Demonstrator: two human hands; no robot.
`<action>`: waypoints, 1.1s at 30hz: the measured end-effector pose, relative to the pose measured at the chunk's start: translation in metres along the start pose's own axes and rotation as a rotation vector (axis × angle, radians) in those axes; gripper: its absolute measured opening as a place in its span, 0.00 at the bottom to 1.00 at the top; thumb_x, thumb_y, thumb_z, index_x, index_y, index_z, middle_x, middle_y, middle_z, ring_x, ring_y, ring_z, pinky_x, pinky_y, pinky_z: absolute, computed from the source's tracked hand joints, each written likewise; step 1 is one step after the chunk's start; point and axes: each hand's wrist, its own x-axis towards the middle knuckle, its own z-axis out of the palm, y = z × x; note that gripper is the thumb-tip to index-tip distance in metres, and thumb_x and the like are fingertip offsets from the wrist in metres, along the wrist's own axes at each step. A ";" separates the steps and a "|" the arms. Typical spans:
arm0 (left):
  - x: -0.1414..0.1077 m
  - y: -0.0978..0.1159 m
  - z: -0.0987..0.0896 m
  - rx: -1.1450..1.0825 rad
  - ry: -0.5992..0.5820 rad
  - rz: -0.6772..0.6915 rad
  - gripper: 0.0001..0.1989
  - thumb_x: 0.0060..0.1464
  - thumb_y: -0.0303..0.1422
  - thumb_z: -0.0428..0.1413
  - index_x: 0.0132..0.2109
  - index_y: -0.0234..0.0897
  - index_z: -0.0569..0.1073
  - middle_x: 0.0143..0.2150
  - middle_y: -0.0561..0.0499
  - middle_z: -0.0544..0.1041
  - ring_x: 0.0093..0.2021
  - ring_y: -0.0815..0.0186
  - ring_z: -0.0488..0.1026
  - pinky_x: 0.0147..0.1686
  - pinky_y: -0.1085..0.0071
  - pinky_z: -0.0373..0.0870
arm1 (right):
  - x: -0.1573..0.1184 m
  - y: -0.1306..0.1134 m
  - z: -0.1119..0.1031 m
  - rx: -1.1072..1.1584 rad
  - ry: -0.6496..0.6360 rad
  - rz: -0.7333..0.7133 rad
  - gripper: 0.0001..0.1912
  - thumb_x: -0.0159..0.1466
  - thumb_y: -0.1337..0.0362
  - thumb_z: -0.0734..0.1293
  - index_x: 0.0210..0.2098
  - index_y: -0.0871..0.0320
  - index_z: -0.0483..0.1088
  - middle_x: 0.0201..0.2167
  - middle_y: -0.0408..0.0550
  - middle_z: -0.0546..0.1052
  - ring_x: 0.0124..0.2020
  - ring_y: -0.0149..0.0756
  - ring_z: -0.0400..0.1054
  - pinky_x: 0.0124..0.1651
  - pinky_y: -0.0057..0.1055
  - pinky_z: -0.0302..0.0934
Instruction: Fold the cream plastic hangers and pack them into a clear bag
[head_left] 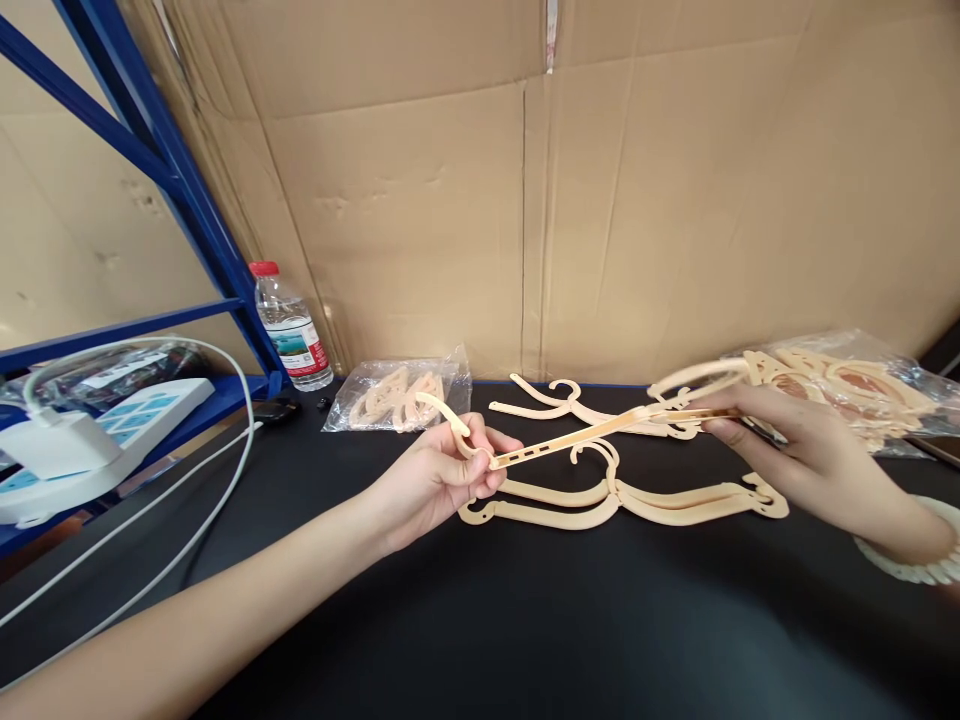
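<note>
Between my hands stretches a beige plastic folding clothes hanger (577,434), tilted up toward the right, its slotted edge facing me. My left hand (442,468) pinches its left end, where a curved piece sticks up past the fingers. At the other end, my right hand (799,445) is closed on the hanger, with part of the grip hidden behind the fingers. Just below and behind it lies a similar hanger (555,513) on the black table (525,620). Another beige hanger (536,405) rests farther back, partly covered by the held one.
Clear bags of beige parts lie at the back, one bag (401,395) left of centre and a fuller bag (847,385) right. A water bottle (292,335), white power strip (150,415), cables and blue rack (199,245) occupy the left. A cardboard wall (420,200) stands behind.
</note>
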 end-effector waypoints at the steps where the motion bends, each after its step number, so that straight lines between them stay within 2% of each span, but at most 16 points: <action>1: 0.000 0.001 0.001 -0.001 0.029 -0.005 0.13 0.43 0.29 0.68 0.26 0.32 0.69 0.39 0.47 0.76 0.26 0.74 0.68 0.27 0.75 0.65 | -0.001 -0.001 0.001 -0.024 0.032 -0.025 0.06 0.67 0.61 0.61 0.40 0.52 0.69 0.34 0.45 0.75 0.35 0.38 0.68 0.37 0.34 0.60; 4: 0.000 0.004 0.003 0.019 0.107 -0.002 0.16 0.38 0.29 0.70 0.24 0.32 0.68 0.36 0.47 0.77 0.25 0.74 0.67 0.27 0.75 0.65 | -0.002 -0.005 0.004 -0.068 0.076 -0.067 0.06 0.66 0.64 0.61 0.41 0.51 0.69 0.34 0.45 0.75 0.36 0.39 0.69 0.39 0.35 0.61; 8: 0.000 0.006 0.003 0.068 0.158 0.015 0.16 0.38 0.29 0.69 0.23 0.33 0.67 0.36 0.46 0.77 0.25 0.73 0.67 0.28 0.73 0.66 | -0.003 -0.008 0.005 -0.044 0.074 -0.088 0.09 0.66 0.65 0.61 0.44 0.50 0.69 0.38 0.46 0.76 0.41 0.42 0.71 0.44 0.37 0.61; 11: 0.000 0.006 0.003 0.088 0.176 0.039 0.15 0.39 0.26 0.67 0.24 0.33 0.66 0.36 0.46 0.77 0.24 0.74 0.66 0.27 0.74 0.66 | -0.002 -0.009 0.005 -0.039 0.070 -0.092 0.09 0.67 0.65 0.60 0.45 0.50 0.68 0.38 0.47 0.76 0.40 0.41 0.70 0.43 0.37 0.61; 16: -0.001 0.002 0.002 0.109 0.237 0.082 0.13 0.42 0.23 0.64 0.27 0.34 0.65 0.34 0.48 0.78 0.25 0.74 0.67 0.27 0.76 0.65 | -0.003 -0.014 0.006 -0.054 0.073 -0.092 0.07 0.67 0.64 0.61 0.43 0.51 0.69 0.34 0.46 0.75 0.36 0.38 0.69 0.39 0.36 0.60; 19: 0.000 0.001 0.002 0.113 0.267 0.132 0.13 0.43 0.23 0.63 0.28 0.35 0.64 0.33 0.50 0.77 0.23 0.76 0.65 0.24 0.78 0.62 | -0.005 -0.016 0.006 -0.044 0.072 -0.050 0.08 0.66 0.62 0.62 0.44 0.51 0.70 0.36 0.46 0.76 0.37 0.39 0.69 0.40 0.36 0.61; 22: -0.001 0.000 0.005 0.112 0.308 0.181 0.13 0.44 0.24 0.64 0.28 0.34 0.65 0.33 0.51 0.76 0.23 0.76 0.66 0.25 0.77 0.64 | -0.007 -0.018 0.008 -0.053 0.086 0.000 0.09 0.66 0.60 0.62 0.44 0.50 0.70 0.38 0.45 0.77 0.37 0.39 0.71 0.40 0.36 0.63; 29: -0.001 -0.005 0.009 0.075 0.368 0.200 0.12 0.43 0.28 0.68 0.29 0.34 0.70 0.32 0.52 0.77 0.33 0.70 0.74 0.41 0.74 0.71 | -0.006 -0.020 0.011 -0.008 0.041 0.206 0.13 0.66 0.54 0.61 0.44 0.51 0.71 0.33 0.45 0.78 0.31 0.37 0.71 0.31 0.31 0.65; 33: -0.002 -0.007 0.008 0.096 0.369 0.159 0.10 0.46 0.31 0.66 0.32 0.34 0.72 0.33 0.51 0.77 0.32 0.71 0.74 0.37 0.76 0.72 | -0.005 -0.019 0.010 0.016 0.035 0.267 0.15 0.66 0.51 0.60 0.44 0.51 0.70 0.31 0.45 0.77 0.30 0.36 0.70 0.29 0.29 0.63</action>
